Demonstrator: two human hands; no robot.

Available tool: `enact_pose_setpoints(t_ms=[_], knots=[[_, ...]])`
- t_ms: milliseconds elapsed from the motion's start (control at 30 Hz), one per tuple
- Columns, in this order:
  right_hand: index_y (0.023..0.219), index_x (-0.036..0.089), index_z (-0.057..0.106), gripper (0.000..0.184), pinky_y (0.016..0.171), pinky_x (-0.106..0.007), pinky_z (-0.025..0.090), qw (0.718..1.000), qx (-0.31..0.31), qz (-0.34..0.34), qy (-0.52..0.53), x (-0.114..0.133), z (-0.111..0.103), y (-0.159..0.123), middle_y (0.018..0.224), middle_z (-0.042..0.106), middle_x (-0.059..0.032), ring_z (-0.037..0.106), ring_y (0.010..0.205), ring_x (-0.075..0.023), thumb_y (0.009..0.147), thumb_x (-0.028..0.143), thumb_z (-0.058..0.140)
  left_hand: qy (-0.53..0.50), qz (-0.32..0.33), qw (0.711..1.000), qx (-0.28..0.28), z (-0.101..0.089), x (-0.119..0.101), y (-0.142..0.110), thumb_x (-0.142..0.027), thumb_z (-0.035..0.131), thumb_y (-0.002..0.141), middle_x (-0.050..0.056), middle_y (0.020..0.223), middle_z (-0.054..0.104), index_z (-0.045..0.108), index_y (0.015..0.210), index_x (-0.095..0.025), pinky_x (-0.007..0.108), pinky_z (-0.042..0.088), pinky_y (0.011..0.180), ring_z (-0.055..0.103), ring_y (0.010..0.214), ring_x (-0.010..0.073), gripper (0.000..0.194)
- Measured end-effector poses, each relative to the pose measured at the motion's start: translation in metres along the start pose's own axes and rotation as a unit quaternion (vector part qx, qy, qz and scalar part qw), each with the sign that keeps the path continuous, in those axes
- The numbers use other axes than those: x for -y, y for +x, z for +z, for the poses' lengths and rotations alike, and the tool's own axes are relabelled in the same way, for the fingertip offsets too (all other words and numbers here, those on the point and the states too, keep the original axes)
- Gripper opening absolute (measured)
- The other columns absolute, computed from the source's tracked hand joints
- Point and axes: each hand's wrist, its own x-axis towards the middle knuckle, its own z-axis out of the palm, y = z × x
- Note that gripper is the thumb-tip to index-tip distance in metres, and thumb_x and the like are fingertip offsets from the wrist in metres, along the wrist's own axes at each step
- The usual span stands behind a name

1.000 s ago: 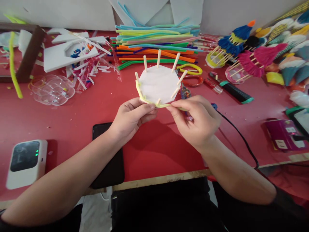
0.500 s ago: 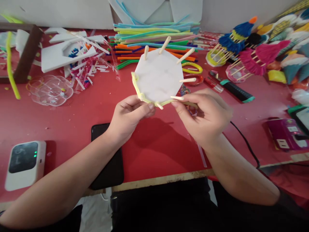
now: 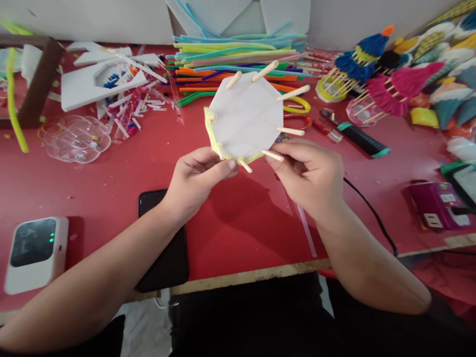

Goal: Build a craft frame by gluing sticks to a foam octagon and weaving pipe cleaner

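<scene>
A white many-sided foam board [image 3: 247, 116] is held up above the table, its flat face toward me. Several short wooden sticks [image 3: 293, 92] stand out around its rim. A pale yellow pipe cleaner [image 3: 209, 130] runs along the left and lower edges, passing around the sticks there. My left hand [image 3: 199, 178] grips the lower left edge, thumb in front and fingers behind. At the lower right, my right hand [image 3: 310, 171] is closed with thumb and finger pinching the yellow strand beside a stick. The strand's far end is hidden by that hand.
Coloured pipe cleaners [image 3: 238, 54] lie piled at the back. Foam offcuts [image 3: 104, 82] and a clear tray [image 3: 76, 139] are at left. A phone [image 3: 163, 253] and a white device [image 3: 37, 255] lie nearer. Right: a cutter [image 3: 364, 140], finished figures [image 3: 405, 89], a purple box [image 3: 439, 206].
My right hand has moved slightly left, closer to the board's edge, with its fingers drawn in. The board has tilted a little, so its sticks lean further right.
</scene>
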Motion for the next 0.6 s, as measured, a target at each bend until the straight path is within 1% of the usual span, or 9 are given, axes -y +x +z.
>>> enact_pose_setpoints(t_ms=[33,100,167,267,400,533,600], knots=[[0.084,0.022,0.078,0.013,0.051,-0.026,0.044,0.999,0.013,0.03,0.037,0.001,0.0,0.001,0.074,0.072,-0.0012,0.057,0.056,-0.0107,0.09,0.031,0.071,0.006,0.001,1.0,0.002,0.0,0.0,0.0,-0.031,0.089,0.068,0.0,0.08,0.076,0.079,0.075,-0.024,0.025,0.058,0.076,0.068,0.073,0.012,0.015],[0.085,0.022,0.079,0.011,0.05,-0.026,0.044,0.987,0.035,0.1,0.119,0.002,-0.001,0.002,0.069,0.07,0.0,0.056,0.055,-0.0106,0.087,0.031,0.074,0.012,0.002,1.0,0.007,-0.001,-0.001,0.0,-0.032,0.089,0.068,0.0,0.078,0.076,0.078,0.073,-0.023,0.026,0.058,0.076,0.067,0.072,0.012,0.015],[0.083,0.022,0.079,0.011,0.046,-0.024,0.041,0.967,0.047,0.16,0.191,0.002,0.0,0.003,0.064,0.068,0.0015,0.051,0.049,-0.0087,0.083,0.033,0.077,0.011,-0.002,1.0,0.008,-0.001,-0.001,0.0,-0.031,0.09,0.068,0.001,0.079,0.077,0.079,0.075,-0.023,0.026,0.059,0.076,0.068,0.072,0.0122,0.016],[0.08,0.021,0.078,0.013,0.04,-0.022,0.034,0.938,0.049,0.22,0.264,0.0,0.001,0.003,0.063,0.067,0.0022,0.045,0.045,-0.0062,0.078,0.033,0.08,0.003,-0.011,1.0,0.004,-0.001,0.0,-0.001,-0.03,0.09,0.068,0.001,0.081,0.078,0.08,0.079,-0.022,0.026,0.059,0.077,0.07,0.075,0.0131,0.017],[0.081,0.021,0.078,0.009,0.04,-0.022,0.03,0.915,0.046,0.265,0.3,-0.002,0.004,0.001,0.064,0.067,0.0024,0.045,0.046,-0.0053,0.078,0.029,0.078,-0.008,-0.003,1.0,0.013,0.0,0.001,-0.003,-0.029,0.09,0.069,0.002,0.086,0.079,0.081,0.082,-0.022,0.025,0.06,0.079,0.072,0.08,0.0144,0.017],[0.077,0.021,0.076,0.003,0.039,-0.021,0.028,0.903,0.029,0.275,0.328,0.001,0.009,-0.001,0.062,0.066,0.0035,0.042,0.045,-0.0042,0.077,0.024,0.075,-0.017,0.006,0.999,0.033,0.003,0.0,-0.003,-0.023,0.091,0.067,0.003,0.097,0.079,0.08,0.093,-0.023,0.025,0.059,0.086,0.073,0.09,0.0157,0.029],[0.074,0.021,0.075,0.003,0.039,-0.021,0.027,0.898,0.022,0.277,0.34,0.004,0.012,-0.002,0.061,0.066,0.0039,0.041,0.044,-0.0038,0.076,0.023,0.074,-0.023,0.004,0.999,0.033,0.005,-0.001,-0.003,-0.022,0.091,0.067,0.003,0.101,0.079,0.079,0.097,-0.023,0.025,0.058,0.089,0.073,0.095,0.0164,0.032]])
